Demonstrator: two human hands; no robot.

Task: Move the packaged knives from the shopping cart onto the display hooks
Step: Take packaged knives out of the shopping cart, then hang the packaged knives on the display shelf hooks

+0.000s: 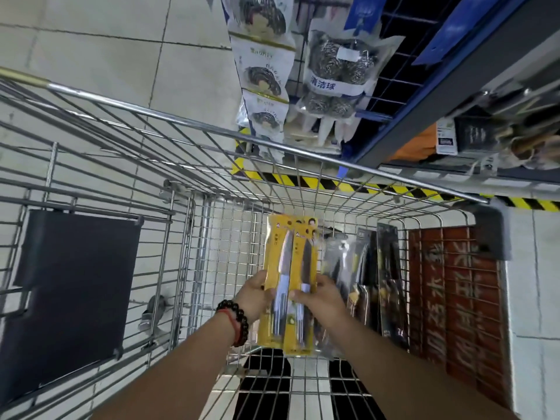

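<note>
Holding two yellow-carded knife packs (289, 286) side by side above the wire shopping cart (212, 165), blades pointing away. Gripped at handle level from both sides: left hand (253, 295) curled round the left pack's edge, thumb on its face; right hand (322, 294) pinching the right pack, thumb across the front. Judged as the lifting-out step, with nothing yet hung. Left inside the cart, just to the right: more knives in dark packaging (375, 283), propped against the basket wall. Next move probably called for raising the pair toward the display rack (403, 62) up and to the right, then threading each card's top hole over a free hook, most likely one pack at a time. Showed small print on the yellow cards, too fine to read. Read "清洁球" on a hanging bag of steel scouring balls (339, 68). Carried large red characters on a floor mat (454, 292) beyond the cart, not legible.
</note>
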